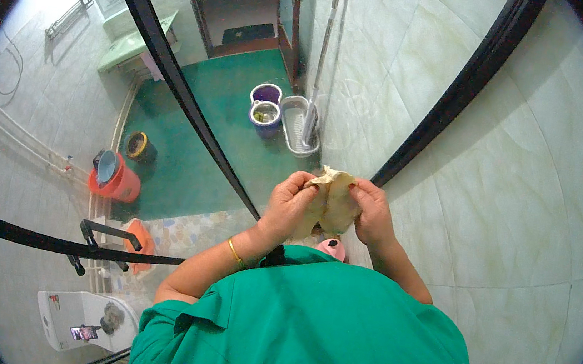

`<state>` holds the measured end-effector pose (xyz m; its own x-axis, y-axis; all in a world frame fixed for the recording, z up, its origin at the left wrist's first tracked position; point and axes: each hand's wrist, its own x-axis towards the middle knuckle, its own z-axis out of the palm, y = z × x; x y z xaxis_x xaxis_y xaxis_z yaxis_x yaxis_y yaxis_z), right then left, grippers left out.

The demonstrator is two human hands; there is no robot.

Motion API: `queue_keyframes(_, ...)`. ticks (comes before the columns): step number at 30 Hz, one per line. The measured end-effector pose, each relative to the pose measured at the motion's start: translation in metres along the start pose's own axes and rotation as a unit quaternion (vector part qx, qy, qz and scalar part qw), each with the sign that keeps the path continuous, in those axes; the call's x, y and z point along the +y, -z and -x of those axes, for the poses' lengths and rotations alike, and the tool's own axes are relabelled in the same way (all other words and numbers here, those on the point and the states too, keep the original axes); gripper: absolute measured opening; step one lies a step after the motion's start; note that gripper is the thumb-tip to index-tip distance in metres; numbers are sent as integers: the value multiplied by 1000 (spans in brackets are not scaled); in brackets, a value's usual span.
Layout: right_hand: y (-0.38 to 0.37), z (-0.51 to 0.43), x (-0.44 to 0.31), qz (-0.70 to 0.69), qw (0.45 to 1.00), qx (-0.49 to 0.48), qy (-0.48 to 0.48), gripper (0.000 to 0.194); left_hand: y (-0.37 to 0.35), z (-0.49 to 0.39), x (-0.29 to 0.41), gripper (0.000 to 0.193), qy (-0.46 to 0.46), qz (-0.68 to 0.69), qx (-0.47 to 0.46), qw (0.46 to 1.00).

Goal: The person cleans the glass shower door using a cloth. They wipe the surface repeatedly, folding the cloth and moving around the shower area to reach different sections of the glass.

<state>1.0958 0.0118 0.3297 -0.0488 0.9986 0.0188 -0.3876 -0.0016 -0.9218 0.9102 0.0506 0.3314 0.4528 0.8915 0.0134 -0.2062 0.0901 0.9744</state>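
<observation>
A cream cloth (340, 204) hangs between my two hands in front of my waist, its upper edge crumpled. My left hand (289, 203) pinches its left upper part between thumb and fingers, and a yellow bangle (235, 252) circles that wrist. On the other side, my right hand (374, 213) grips the right upper edge with thumb and fingertips. The lower part of the cloth falls loose. Below it, a pink object (332, 248) with a dark mark shows partly beyond my green shirt; I cannot tell what it is.
Black frame bars (455, 93) of a glass enclosure run close around me. Beyond stand a purple mop bucket (264, 125), a grey basin (293, 128) holding a mop, and a red bucket (129, 185). A black door handle (110, 231) juts out at left. Tiled wall (525, 208) rises at right.
</observation>
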Motion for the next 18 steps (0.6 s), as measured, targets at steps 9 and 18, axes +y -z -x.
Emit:
queue_keyframes(9, 18, -6, -15, -136, 985, 107, -12, 27, 22, -3, 1, 13, 43, 207, 45, 976)
queue_keyframes(18, 34, -9, -19, -165, 982, 51, -82, 31, 35, -11, 11, 12, 41, 135, 31, 989)
